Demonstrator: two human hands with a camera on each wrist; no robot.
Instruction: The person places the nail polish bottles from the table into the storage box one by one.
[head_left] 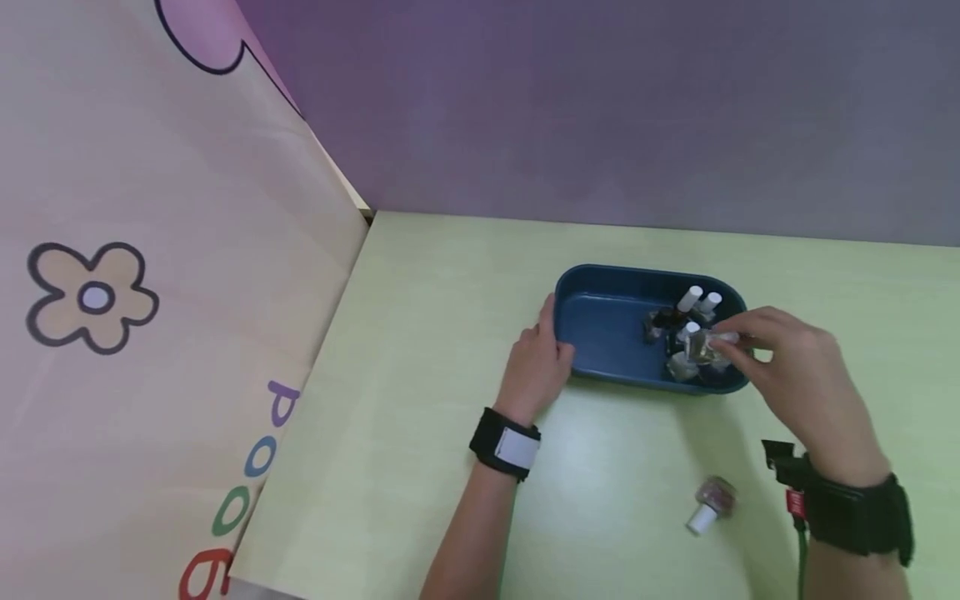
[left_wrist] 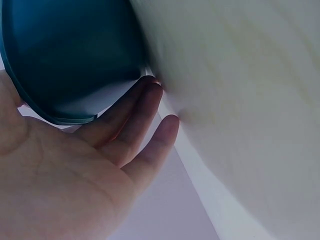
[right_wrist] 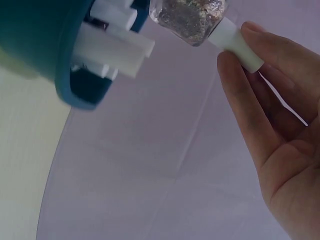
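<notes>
My right hand (head_left: 798, 362) pinches a small glass nail polish bottle (right_wrist: 192, 20) by its white cap (right_wrist: 237, 45), between thumb and fingertips. The bottle has glittery contents and hangs over the right end of a blue tray (head_left: 607, 333). Several more nail polish bottles (head_left: 682, 367) with white caps are crowded in that end of the tray. At the tray's left end, my left hand (head_left: 534, 371) holds the corner, thumb at the near side and fingers along the outer wall. In the left wrist view its fingertips (left_wrist: 170, 125) reach down to the tabletop.
One nail polish bottle (head_left: 716, 497) with a white cap lies on its side on the pale table (head_left: 420, 375), in front of the tray. A purple-grey panel (head_left: 600, 117) stands behind the table, and a sheet with a flower print (head_left: 187, 208) is at the left.
</notes>
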